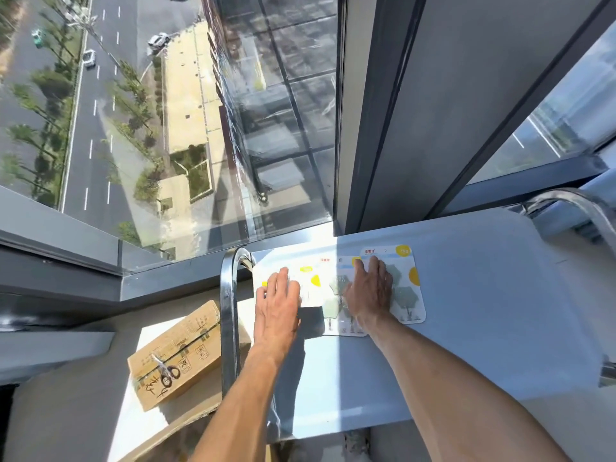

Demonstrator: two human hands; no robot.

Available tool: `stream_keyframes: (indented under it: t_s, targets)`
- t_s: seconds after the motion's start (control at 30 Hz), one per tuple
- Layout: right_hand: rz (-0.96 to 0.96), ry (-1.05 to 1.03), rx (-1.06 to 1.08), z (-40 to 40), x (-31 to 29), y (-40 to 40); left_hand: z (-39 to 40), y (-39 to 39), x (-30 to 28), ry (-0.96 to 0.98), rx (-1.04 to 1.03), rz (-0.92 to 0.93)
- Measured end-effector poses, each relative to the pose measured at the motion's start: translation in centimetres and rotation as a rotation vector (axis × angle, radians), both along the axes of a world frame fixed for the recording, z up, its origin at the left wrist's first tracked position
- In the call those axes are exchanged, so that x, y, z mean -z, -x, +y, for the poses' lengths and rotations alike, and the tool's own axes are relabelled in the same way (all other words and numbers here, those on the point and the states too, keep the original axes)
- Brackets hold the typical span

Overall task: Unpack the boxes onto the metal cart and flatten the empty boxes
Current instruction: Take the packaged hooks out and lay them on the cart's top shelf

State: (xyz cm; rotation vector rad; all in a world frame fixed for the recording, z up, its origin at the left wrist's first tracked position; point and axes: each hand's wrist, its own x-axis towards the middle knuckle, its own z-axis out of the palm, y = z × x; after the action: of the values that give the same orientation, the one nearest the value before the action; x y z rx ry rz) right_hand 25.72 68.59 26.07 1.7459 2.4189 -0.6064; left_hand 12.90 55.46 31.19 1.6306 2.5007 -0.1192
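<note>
Forearms come up from the bottom of the frame, bare, nearest to us. Neither grip closes on anything: our left hand (278,296) lies flat with fingers straight on the leftmost pack of cards (300,283), and our right hand (370,290) presses flat, fingers spread, on the middle pack (346,315). A third pack (408,288) sits just beside the right hand, overlapping the middle one.

Packs: thin, glossy printed cards with rounded corners, white ground, yellow blobs, grey-green shapes that may be hooks under blister film; we cannot tell. They lie at the far edge of the metal cart (466,295), by the window ledge.

Cart top: smooth, pale, sheeny sheet metal, half in hard sun, half in shade. Polished tubular rails curve at the left (228,315) and far right (586,208).

Down left, on the floor beside the cart, one cardboard box (176,355): brown corrugated, taped shut along its seam, ink scrawl on the lid, scissors (166,370) resting on top. Another piece of cardboard (186,425) shows at the lower edge, partly hidden by our left arm.

Risks, as we judge them:
- Slick cards on slick metal; a sideways push could fan the packs or slide one over the far edge, where no lip is visible.
- Leftmost pack lies close to the left rail end; it could slip off toward the floor.
- Scissors sit loose on a tilted lid; lifting the box would tip them off.
- Glare washes out the left pack's print, so misalignment is easy to miss.
</note>
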Motion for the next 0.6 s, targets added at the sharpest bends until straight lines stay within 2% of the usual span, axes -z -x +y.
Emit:
stream_keyframes:
  t_s: [0.07, 0.2, 0.33, 0.5, 0.53, 0.6]
  targets:
    - [-0.061, 0.075, 0.025, -0.2, 0.3, -0.1, -0.4, -0.6, 1.0, 0.174, 0.061, 0.011]
    - [-0.106, 0.121, 0.01, -0.7, 0.5, -0.2, -1.3, -2.2, 2.7, 0.334, -0.047, -0.098]
    - [-0.08, 0.088, -0.03, -0.4, 0.8, -0.4, -1.3, -2.0, 3.8, 0.284, -0.079, -0.05]
    - [-0.064, -0.001, -0.059, -0.3, 1.4, -0.9, -1.3, -1.7, 4.2, 0.245, -0.228, 0.02]
    - [-0.068, -0.042, -0.061, -0.3, 1.4, -1.0, -1.2, -1.8, 4.2, 0.193, -0.214, 0.01]
    - [-0.074, -0.118, -0.022, -0.1, 1.1, -1.2, -0.6, -2.3, 4.4, 0.081, -0.051, -0.049]
